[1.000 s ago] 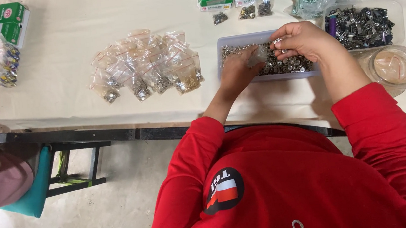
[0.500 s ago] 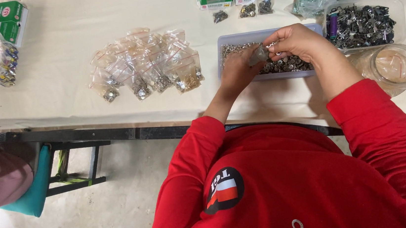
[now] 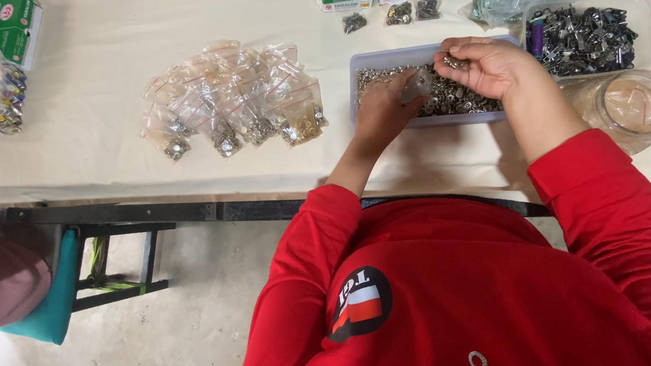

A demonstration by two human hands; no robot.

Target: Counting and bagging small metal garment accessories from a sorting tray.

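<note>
Filling bag (image 3: 421,86) over tray (image 3: 377,59), table centre | left hand (image 3: 382,114): fingers pinching bag, as before | right hand (image 3: 489,64): fingertips gripping small fasteners, barely moved | bagged pile (image 3: 234,96) left | work continuing.

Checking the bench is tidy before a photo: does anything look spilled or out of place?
Nothing stands out. Metal bits stay inside the grey tray under both hands, the filled small bags lie in a loose pile, and the clear tub of clips sits upright.
</note>
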